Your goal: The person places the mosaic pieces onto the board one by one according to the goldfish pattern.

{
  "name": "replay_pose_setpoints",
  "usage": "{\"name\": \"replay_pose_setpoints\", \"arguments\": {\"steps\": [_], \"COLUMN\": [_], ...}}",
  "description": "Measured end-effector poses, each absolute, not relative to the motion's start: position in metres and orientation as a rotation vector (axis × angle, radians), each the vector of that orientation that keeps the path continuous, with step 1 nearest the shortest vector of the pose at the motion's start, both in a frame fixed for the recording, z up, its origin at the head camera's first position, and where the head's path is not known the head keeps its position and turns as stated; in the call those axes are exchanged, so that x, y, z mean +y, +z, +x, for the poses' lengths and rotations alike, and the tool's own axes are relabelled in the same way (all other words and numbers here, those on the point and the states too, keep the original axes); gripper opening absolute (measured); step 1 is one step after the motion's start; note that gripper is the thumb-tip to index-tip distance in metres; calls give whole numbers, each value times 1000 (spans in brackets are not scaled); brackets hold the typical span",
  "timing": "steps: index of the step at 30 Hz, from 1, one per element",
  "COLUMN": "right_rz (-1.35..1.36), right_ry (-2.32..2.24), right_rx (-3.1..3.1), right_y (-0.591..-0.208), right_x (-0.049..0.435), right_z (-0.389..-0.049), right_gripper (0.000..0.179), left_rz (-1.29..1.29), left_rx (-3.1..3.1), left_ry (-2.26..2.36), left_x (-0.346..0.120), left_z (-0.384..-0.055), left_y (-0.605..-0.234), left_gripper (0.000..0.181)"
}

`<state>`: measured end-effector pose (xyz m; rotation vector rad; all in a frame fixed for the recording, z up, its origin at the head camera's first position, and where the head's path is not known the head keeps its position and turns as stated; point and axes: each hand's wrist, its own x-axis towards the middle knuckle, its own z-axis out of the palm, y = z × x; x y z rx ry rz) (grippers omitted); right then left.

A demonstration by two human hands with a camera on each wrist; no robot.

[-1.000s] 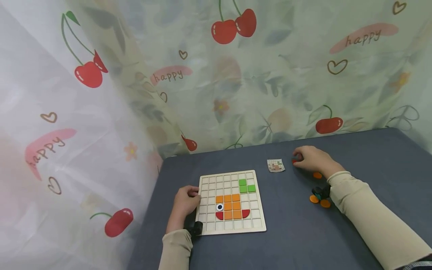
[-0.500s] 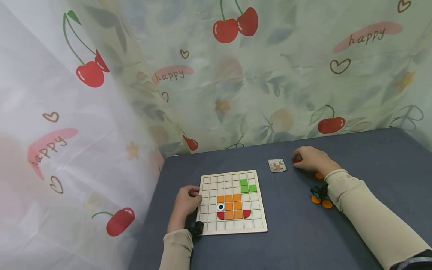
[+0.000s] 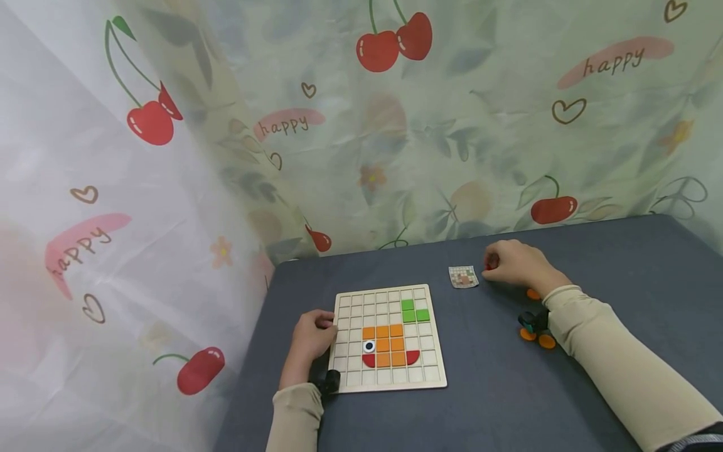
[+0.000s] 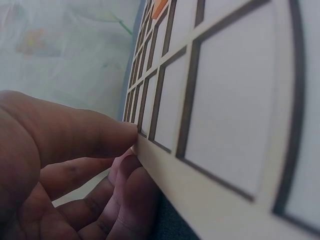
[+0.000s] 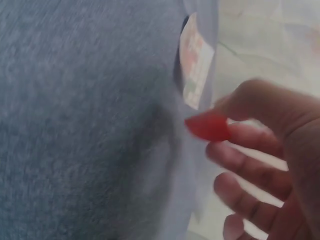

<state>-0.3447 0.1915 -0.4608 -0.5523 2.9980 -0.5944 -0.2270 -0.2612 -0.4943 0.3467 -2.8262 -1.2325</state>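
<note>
Pinching 1 red piece (image 5: 207,127), right hand (image 3: 518,264); left hand (image 3: 312,334) gripping board (image 3: 386,307) edge

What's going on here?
A person is working on a mosaic puzzle. The right hand pinches a red piece above the table, beside a small printed card. The left hand holds the left edge of the wooden grid board, partly filled with orange tiles, green squares, red quarter-rounds and an eye tile. Orange discs lie near the right wrist.
</note>
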Motion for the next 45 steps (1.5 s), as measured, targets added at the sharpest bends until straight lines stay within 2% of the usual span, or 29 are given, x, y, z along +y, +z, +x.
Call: {"name": "replay_pose_setpoints", "arguments": {"steps": [11,16,28,36,45], "right_rz": [-769,-848,-1027,-1049,-1126], "right_ry": [-770,-857,-988,-957,-747], "right_rx": [2999,2929,2732,2684,2754], "right_y": [-447,-453,-463,-468,-481], "right_x": [147,114,29,-12,-30], "right_z": [-324,-316,-297,-292,-293], "right_gripper": [13,6,9,9,6], "left_rz": [352,346,339,366,356], "left_rx": [-2830,-2830,-2836,-2837,-2844], "left_ry": [-1218,-1214,-1210,-1222,-1232], "left_x": [-261,-260,-258,-261,-262], "left_z": [-225,-225,-226,-226,-227], "left_y": [-492,-491,-490,-492,-493], "left_gripper": [29,29,28,28,29]}}
